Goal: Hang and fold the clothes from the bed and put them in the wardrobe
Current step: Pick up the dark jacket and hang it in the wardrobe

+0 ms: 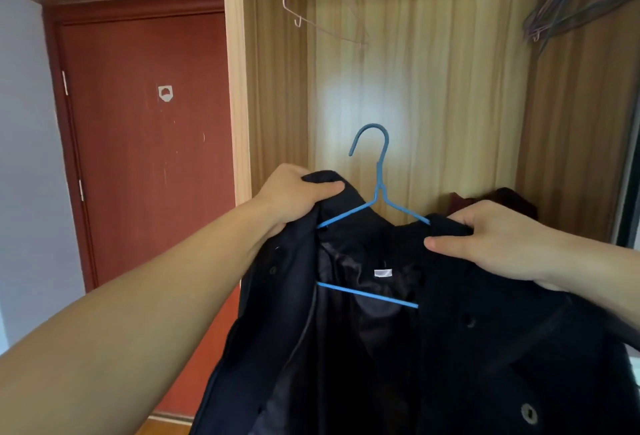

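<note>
Hands, left hand and right hand, we find gripping the coat shoulders, fingers pinching cloth to seat it on the blue hanger.

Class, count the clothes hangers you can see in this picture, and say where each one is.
At least 3: a blue hanger inside the dark coat, a pale wire hanger on the wardrobe rail, and a bunch of dark hangers at upper right, overlapping too much to count.
</note>
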`<state>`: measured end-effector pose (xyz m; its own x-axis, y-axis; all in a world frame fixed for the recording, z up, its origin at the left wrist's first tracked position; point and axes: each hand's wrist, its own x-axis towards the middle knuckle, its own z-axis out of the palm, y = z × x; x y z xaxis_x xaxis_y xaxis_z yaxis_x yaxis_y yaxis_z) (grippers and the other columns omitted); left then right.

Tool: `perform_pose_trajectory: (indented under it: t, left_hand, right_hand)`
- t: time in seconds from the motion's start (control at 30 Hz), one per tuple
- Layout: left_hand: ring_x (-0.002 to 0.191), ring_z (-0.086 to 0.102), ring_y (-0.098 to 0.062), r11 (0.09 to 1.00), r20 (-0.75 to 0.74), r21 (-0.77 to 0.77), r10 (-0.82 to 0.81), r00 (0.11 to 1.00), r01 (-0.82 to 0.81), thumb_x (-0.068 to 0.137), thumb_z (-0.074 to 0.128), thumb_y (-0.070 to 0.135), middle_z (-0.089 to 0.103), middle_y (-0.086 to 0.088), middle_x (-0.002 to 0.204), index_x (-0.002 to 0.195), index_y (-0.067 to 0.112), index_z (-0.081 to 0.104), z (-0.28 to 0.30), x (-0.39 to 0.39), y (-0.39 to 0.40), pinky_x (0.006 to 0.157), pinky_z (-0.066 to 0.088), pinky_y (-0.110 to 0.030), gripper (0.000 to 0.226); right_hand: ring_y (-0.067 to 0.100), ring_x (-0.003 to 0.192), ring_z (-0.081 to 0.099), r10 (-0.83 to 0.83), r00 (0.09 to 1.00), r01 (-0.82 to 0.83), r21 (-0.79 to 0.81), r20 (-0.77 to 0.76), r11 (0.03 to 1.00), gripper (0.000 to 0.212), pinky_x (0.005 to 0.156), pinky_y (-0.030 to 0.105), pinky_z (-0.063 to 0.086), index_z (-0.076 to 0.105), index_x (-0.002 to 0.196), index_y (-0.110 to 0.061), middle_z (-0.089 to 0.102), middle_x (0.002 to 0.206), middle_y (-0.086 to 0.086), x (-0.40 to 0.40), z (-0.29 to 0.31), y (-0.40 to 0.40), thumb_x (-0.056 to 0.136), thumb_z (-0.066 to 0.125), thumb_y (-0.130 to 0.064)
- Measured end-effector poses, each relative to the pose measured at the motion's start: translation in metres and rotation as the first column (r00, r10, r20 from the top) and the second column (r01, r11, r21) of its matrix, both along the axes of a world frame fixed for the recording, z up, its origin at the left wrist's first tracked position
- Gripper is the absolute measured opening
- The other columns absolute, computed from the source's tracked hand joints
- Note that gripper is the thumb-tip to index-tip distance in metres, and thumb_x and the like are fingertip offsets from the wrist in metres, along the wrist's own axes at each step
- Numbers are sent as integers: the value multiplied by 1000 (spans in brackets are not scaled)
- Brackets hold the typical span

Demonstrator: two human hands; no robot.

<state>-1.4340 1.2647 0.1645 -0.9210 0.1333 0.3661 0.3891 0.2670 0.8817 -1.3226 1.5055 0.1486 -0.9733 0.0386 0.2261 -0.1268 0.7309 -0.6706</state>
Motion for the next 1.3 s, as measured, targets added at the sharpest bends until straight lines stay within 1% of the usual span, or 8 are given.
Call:
perform_pose_trajectory:
  t: [0.2,0.37,0.57,0.7,0.8,0.97,1.13,1.3]
  left_hand:
    - [75,72,-24,999,24,-41,33,999,-32,78,81,32,76,-12,86,95,3,76,4,-7,-13,73,60,-36,34]
    - [51,66,-11,974,176,-227,44,983,-3,85,72,40,74,-8,71,85,5,74,-18,-14,-33,47,52,-18,36]
    - [83,72,-27,989,245,-142,-4,970,40,87,71,36,76,-14,88,90,7,75,-16,-20,-16,72,59,-34,30]
    - [95,64,-22,912,-92,-397,68,993,-99,94,62,29,66,1,96,100,20,67,-17,-30,7,70,49,-27,13]
    - [99,59,-22,778,-533,-510,49,845,-367,96,51,29,63,3,100,103,29,67,-22,-29,22,86,48,-37,18]
    - [94,62,-13,783,-493,-614,-284,823,-98,90,43,51,69,9,98,102,25,65,-15,-3,61,87,50,-37,36]
    - [74,59,-18,776,-598,-617,-352,720,-133,104,38,27,60,8,75,101,8,57,4,11,95,73,47,-31,27]
    - [67,51,-10,742,-613,-642,-349,709,-191,104,38,29,43,24,67,91,21,50,15,3,97,70,40,-23,20]
  right_hand:
    - [19,67,73,-87,993,65,-252,-78,965,14,56,26,56,77,85,-13,76,75,6,23,9,13,86,72,-26]
    - [21,72,74,-85,990,60,-201,-114,978,15,71,37,60,77,80,-13,75,78,7,36,7,20,85,72,-26]
    - [28,76,73,-116,983,95,-138,-145,986,17,83,48,58,77,79,-13,75,78,10,40,2,27,86,71,-28]
    - [24,68,73,-176,967,128,-245,-182,961,13,70,40,60,78,79,-13,75,74,8,42,2,31,85,73,-24]
    - [22,65,73,-193,964,135,-286,-183,949,12,65,34,58,78,78,-14,75,72,7,43,3,33,85,73,-23]
    - [27,71,74,-186,974,119,-398,-132,909,9,72,40,60,78,85,-12,76,77,10,44,8,32,86,72,-18]
    - [24,74,74,-87,996,68,-447,-22,892,9,70,35,59,76,93,-13,76,82,9,45,13,26,87,71,-16]
    - [10,85,73,6,999,4,-206,44,979,21,82,33,58,70,106,-34,75,93,-10,66,11,43,85,70,-36]
